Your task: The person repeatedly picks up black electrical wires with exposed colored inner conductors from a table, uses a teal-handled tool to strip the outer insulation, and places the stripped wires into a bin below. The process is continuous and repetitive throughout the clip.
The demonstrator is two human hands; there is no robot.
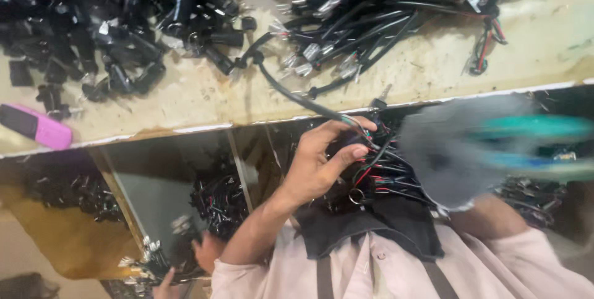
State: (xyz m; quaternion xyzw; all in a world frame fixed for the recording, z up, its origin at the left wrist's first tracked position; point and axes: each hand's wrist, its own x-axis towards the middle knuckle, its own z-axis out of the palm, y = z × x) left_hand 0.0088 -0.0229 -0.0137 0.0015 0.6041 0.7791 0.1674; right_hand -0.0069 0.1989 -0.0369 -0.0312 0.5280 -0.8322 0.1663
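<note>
the left hand (318, 163) pinches a wire harness (377, 169), fingers curled round its thin coloured leads, holding it up off the lap so the strands stay sorted. the right hand (445, 157) is a grey gloved blur with a teal tool (538, 129); i cannot tell its grip. on the desk (204, 98) lie heaps of black connectors (117, 33) and harnesses (377, 8). the shelf (158, 187) under it holds more.
</note>
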